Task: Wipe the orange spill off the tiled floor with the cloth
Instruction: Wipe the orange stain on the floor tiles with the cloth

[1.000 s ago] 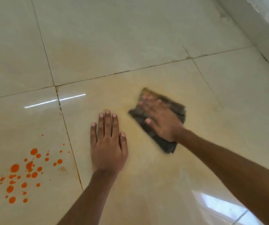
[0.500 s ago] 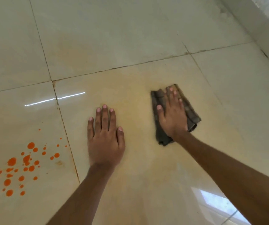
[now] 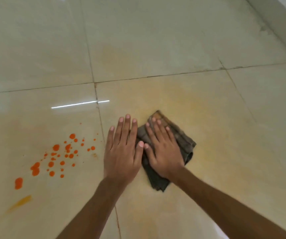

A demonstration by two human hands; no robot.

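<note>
cloth (image 3: 182,138), dark grey and crumpled, lay flat on the floor (image 3: 156,40), on the tile just right of a grout line (image 3: 99,118) that ran toward the camera. its far corner showed an orange-brown stain. the right grip (image 3: 163,152) lay spread on top of it, palm down, fingers straight and released, pressing the cloth to the tile rather than grasping it. cloth showed beyond the fingertips, along the right side of the hand and below the wrist.

the left grip (image 3: 123,152) lay just beside it, also palm down, fingers straight and together, clenched on nothing. its thumb side met the cloth's left edge, and the two thumb tips were almost touching; whether they touched i could not tell.

the spill (image 3: 56,147) sat on the next tile to the left, across the grout line, apart from the cloth and both hands: a scatter of bright orange drops, small ones near the line and larger blobs farther left and nearer the camera. a yellow smear (image 3: 20,203) lay below the drops.

a faint orange-yellow haze (image 3: 199,104) covered the tile around and beyond the cloth. a thin white glare (image 3: 80,104) crossed the grout line ahead of the left hand. a pale wall (image 3: 285,23) rose at the far right corner.
</note>
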